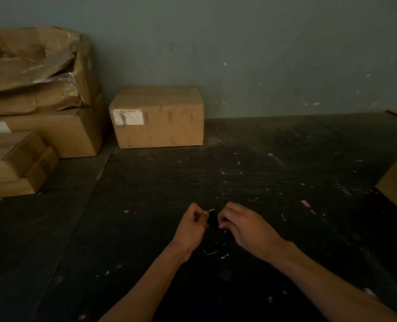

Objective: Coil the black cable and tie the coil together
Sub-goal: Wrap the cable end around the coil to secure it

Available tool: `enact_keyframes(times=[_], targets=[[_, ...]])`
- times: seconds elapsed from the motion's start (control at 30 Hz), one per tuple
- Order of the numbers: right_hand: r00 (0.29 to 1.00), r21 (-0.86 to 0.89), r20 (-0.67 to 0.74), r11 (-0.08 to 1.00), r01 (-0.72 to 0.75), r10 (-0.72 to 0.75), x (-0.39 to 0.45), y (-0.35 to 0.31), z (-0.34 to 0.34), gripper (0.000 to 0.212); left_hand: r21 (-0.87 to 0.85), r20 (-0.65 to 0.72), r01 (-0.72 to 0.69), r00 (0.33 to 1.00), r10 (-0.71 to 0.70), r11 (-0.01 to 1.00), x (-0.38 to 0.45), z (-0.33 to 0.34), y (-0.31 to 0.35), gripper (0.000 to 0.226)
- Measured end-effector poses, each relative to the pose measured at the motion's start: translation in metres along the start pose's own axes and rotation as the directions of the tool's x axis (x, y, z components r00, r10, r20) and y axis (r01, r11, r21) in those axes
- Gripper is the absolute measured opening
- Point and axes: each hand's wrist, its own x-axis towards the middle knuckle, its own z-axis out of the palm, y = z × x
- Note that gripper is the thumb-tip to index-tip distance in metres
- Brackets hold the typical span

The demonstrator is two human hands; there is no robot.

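- The black cable (212, 219) sits bunched between the two hands, held just above the dark table (286, 159); faint loops seem to hang below, too dim to trace.
- The left hand (190, 226) curls its fingers and pinches the bundle's left edge, near a small pale tip.
- The right hand (244, 225) grips the right side, fingers curled over it.
- The visible bundle stands roughly upright, long axis pointing away from the person.
- Both hands touch it; neither is nearer.
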Motion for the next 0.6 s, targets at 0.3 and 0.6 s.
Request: enact_keyframes(times=[0.3,0.6], targets=[[0.897,0.521,0.25,0.731,-0.442,0.365,-0.002,-0.01,0.009,0.007,0.155,-0.07,-0.199,0.975,0.212,0.968,0.003,-0.01,0.004,0.011],[0.605,0.835,0.487,-0.134,-0.533,0.63,0.009,-0.03,0.016,0.023,0.231,0.054,-0.395,0.917,0.394,0.889,-0.002,-0.006,0.009,0.013]])
